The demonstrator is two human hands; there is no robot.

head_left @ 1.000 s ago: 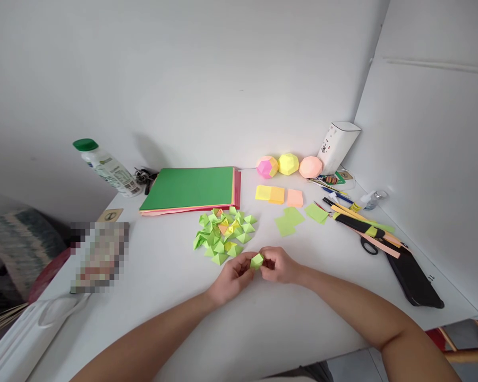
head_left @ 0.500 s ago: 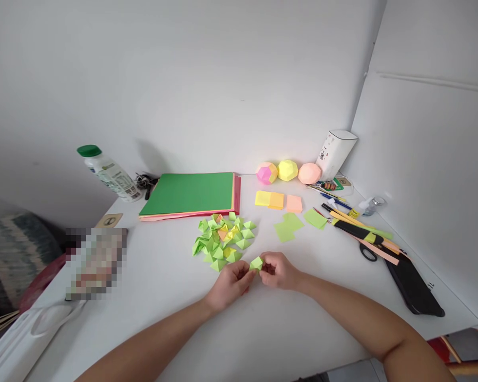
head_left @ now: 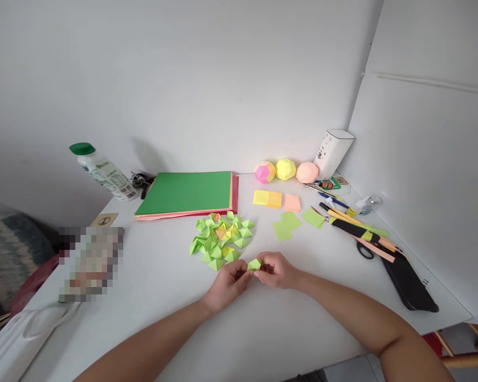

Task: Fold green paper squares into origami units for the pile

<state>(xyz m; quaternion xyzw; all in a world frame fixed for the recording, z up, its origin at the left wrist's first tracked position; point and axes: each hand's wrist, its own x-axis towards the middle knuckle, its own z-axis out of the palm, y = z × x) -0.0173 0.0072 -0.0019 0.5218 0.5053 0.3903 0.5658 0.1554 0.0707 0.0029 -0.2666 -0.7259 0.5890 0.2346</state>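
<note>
Both hands meet over the middle of the white table. My left hand and my right hand pinch a small folded green paper piece between their fingertips, fingers curled. Just behind them lies a pile of several folded green, yellow and orange paper pieces. Loose green paper squares lie to the right of the pile.
A stack of coloured paper with a green top sheet lies at the back. Three paper balls, sticky-note pads, a white container, pens, scissors, a black case and a bottle ring the table.
The hands have kept the green piece between them, shifting it slightly and turning it lower. The view has drifted a little.
</note>
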